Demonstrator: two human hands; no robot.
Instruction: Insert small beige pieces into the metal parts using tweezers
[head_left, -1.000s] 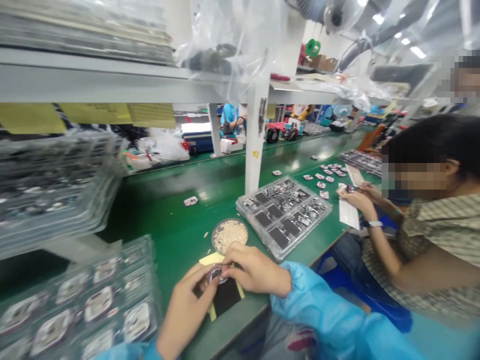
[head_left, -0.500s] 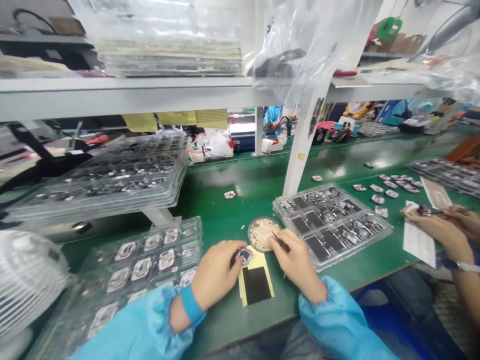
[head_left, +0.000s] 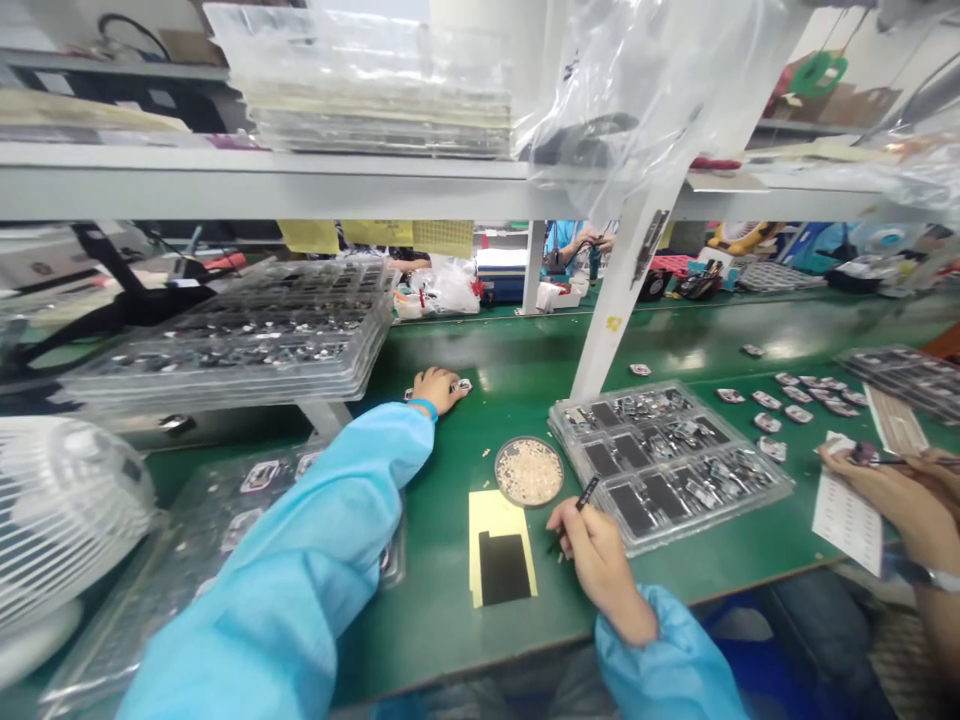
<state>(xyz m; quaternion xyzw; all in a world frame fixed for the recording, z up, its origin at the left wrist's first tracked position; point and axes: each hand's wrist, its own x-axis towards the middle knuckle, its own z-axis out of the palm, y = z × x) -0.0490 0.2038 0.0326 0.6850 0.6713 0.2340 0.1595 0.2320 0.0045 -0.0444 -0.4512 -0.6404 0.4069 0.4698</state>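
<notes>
My left hand [head_left: 440, 390] is stretched to the back of the green bench, its fingers closed over a small white-rimmed part [head_left: 463, 385] that shows at its right side. A second such part is partly visible at the hand's left edge. My right hand [head_left: 589, 550] holds black tweezers [head_left: 589, 492] with white lettering, pointing down near the bench's front. Beside it lies a yellow sheet [head_left: 495, 505] with a black rectangular pad [head_left: 504, 570] on it. Just behind is a round dish [head_left: 529, 470] of tiny cream-coloured pieces.
Right of the dish sits a clear compartment tray [head_left: 667, 460] of small metal parts, beside a white post [head_left: 611, 320]. Stacked trays [head_left: 225, 350], a lower tray [head_left: 247, 500] and a white fan [head_left: 71, 540] are at left. A co-worker's hands [head_left: 885, 490] work at far right.
My left hand has moved from beside the yellow sheet to the back of the bench. My right hand has drawn the tweezers back from the dish toward the front. The view has shifted slightly.
</notes>
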